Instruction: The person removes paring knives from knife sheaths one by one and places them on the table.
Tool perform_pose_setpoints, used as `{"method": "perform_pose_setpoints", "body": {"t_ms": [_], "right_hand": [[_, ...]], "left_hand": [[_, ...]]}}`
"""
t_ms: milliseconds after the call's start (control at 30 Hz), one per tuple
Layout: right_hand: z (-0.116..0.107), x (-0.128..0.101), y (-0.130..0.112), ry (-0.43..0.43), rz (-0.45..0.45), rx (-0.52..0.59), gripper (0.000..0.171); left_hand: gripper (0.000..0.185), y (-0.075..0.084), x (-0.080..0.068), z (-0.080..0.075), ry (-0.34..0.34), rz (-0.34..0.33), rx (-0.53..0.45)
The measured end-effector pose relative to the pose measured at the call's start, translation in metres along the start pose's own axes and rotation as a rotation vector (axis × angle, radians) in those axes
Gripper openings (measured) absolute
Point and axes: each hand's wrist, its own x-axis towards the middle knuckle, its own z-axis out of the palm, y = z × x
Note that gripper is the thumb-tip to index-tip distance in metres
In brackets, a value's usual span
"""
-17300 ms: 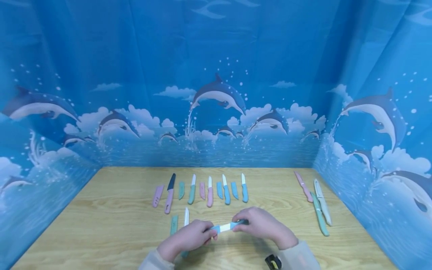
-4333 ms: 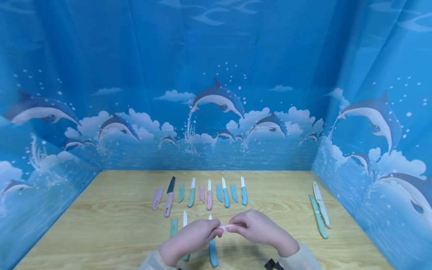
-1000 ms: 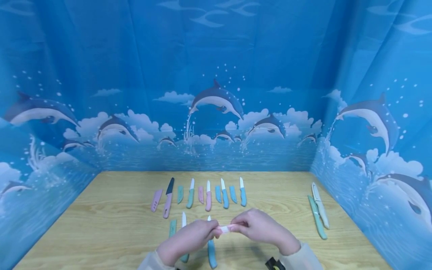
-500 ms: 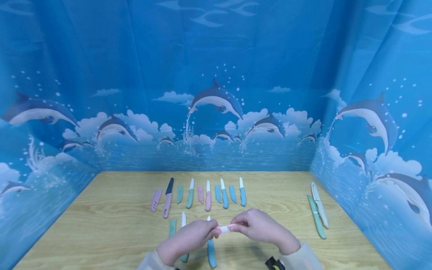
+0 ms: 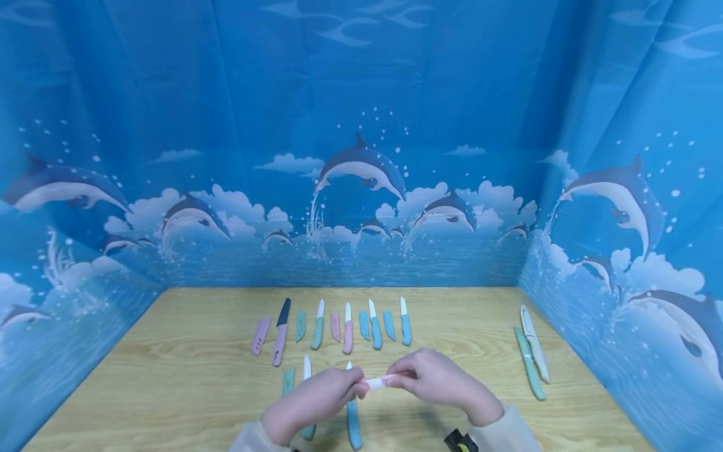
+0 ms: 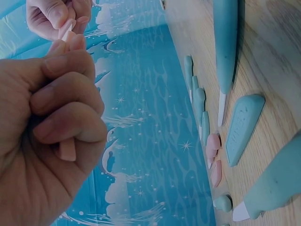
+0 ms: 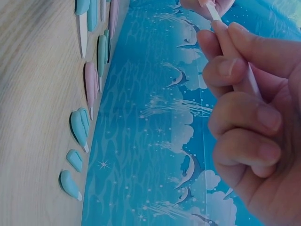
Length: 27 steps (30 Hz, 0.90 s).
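Both hands hold a small pink knife in the air above the table's near part, its white blade showing between them. My right hand grips what looks like the handle. Curled fingers of my left hand hold its pink sheath, mostly hidden in the palm. Below and behind the left hand lie a bare blue knife and a bare green knife, both partly covered. A blue sheath lies between them in the left wrist view. A green sheath is left of the green knife.
Across the back runs a row of bare knives beside their sheaths, from a purple knife to a blue knife. At the right lie a green knife and a pale knife, seemingly sheathed. Dolphin-printed curtains enclose the wooden table.
Earlier both hands held a blue knife, now bare on the table. The pink knife from the right-hand group is now between the hands. Over the last second almost nothing moved.
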Motion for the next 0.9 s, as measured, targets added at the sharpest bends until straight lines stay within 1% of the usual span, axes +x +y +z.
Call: {"method": "perform_pose_setpoints", "body": {"t_ms": [167, 600, 900], "right_hand": [[-0.0011, -0.0006, 0.0005, 0.007, -0.003, -0.007, 0.025], [-0.0018, -0.0011, 0.0015, 0.007, -0.001, -0.003, 0.025], [-0.0014, -0.0015, 0.0030, 0.002, -0.005, 0.001, 0.027]], "left_hand": [[0.026, 0.0000, 0.0002, -0.0009, 0.003, -0.010, -0.006], [0.025, -0.0004, 0.0004, -0.0006, -0.002, -0.008, 0.002], [0.023, 0.0014, -0.0010, -0.0011, -0.006, -0.023, -0.010]]}}
